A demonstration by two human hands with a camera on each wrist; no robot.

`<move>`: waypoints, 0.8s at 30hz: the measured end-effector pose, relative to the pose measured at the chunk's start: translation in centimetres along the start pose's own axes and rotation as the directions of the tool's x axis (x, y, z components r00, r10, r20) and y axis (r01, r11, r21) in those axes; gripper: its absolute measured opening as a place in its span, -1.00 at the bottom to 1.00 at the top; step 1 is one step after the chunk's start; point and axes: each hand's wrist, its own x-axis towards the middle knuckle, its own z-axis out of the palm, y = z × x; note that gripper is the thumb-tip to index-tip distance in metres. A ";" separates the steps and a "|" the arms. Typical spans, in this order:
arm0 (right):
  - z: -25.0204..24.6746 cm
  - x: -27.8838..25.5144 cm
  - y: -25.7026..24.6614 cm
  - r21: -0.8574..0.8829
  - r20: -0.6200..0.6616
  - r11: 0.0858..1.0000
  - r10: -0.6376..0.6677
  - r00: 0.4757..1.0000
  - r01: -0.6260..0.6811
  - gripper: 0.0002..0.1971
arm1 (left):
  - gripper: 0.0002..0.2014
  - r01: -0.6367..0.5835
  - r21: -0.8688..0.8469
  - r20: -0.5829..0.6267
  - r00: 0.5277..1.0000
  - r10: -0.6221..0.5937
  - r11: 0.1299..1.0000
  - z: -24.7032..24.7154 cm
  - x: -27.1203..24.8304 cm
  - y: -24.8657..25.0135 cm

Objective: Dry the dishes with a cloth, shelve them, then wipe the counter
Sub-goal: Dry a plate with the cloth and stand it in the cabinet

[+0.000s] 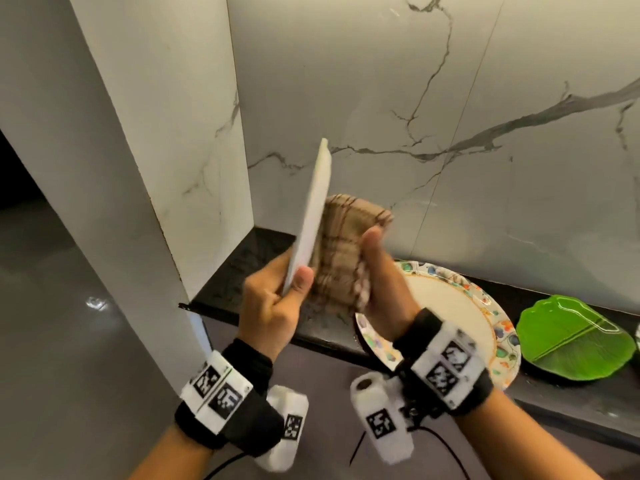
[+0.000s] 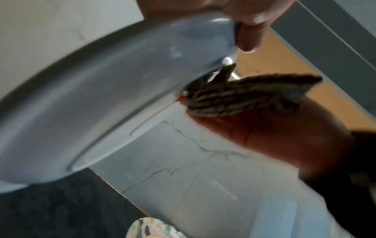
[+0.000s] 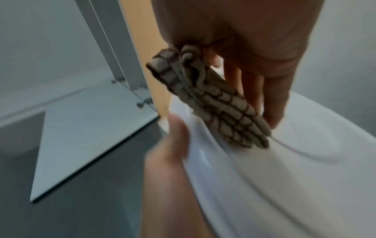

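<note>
My left hand (image 1: 277,292) grips the lower rim of a white plate (image 1: 311,216), held upright and edge-on above the counter's left end. The plate's back (image 2: 97,99) fills the left wrist view, with my left fingers (image 2: 248,32) curled over its rim. My right hand (image 1: 377,271) holds a folded beige checked cloth (image 1: 343,244) and presses it against the plate's right face. In the right wrist view the cloth (image 3: 215,106) lies on the white plate (image 3: 284,161), and my right fingers (image 3: 272,99) are behind it.
A floral-rimmed plate (image 1: 450,306) lies on the black counter (image 1: 249,258), overhanging its front edge beneath my right wrist. A green leaf-shaped plate (image 1: 575,341) sits to its right. A marble wall (image 1: 450,116) stands behind, a white pillar (image 1: 156,133) to the left.
</note>
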 end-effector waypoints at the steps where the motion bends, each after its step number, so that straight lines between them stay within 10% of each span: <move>1: -0.4 0.0 -1.8 -0.006 -0.010 1.000 -0.014 1.000 0.014 0.01 | -0.32 -0.042 0.031 0.060 0.997 0.040 0.999 0.2 -0.4 0.2; 6: -1.9 -1.1 -7.1 -0.368 -0.248 0.929 -0.129 0.960 0.030 -0.54 | -0.51 -0.416 0.247 0.432 0.856 0.285 0.875 3.2 -2.2 -0.5; 11: -3.5 -4.2 -10.1 -0.415 -0.432 0.901 -0.316 0.845 0.125 -0.45 | -0.18 -0.684 0.442 0.741 0.643 0.193 0.581 4.1 0.3 1.4; 15: -4.0 -8.4 -15.7 -0.503 -0.463 0.827 -0.505 0.728 0.253 -0.85 | -0.13 -0.326 0.459 0.420 0.899 0.121 0.827 1.0 3.9 4.3; 17: -3.9 -10.7 -19.3 -0.531 -0.446 0.791 -0.567 0.692 0.305 -0.69 | -0.05 -0.127 0.510 0.177 0.983 0.040 0.851 -0.9 6.1 6.4; 20: -3.9 -13.7 -23.9 -0.537 -0.400 0.737 -0.650 0.646 0.410 -0.59 | -0.14 0.117 0.536 -0.050 0.993 -0.107 0.836 -3.4 9.1 10.0; 24: -4.6 -15.0 -30.0 -0.553 -0.321 0.662 -0.730 0.604 0.506 -0.58 | -0.81 0.122 -0.047 -0.017 0.992 -0.123 0.991 -4.7 13.5 17.8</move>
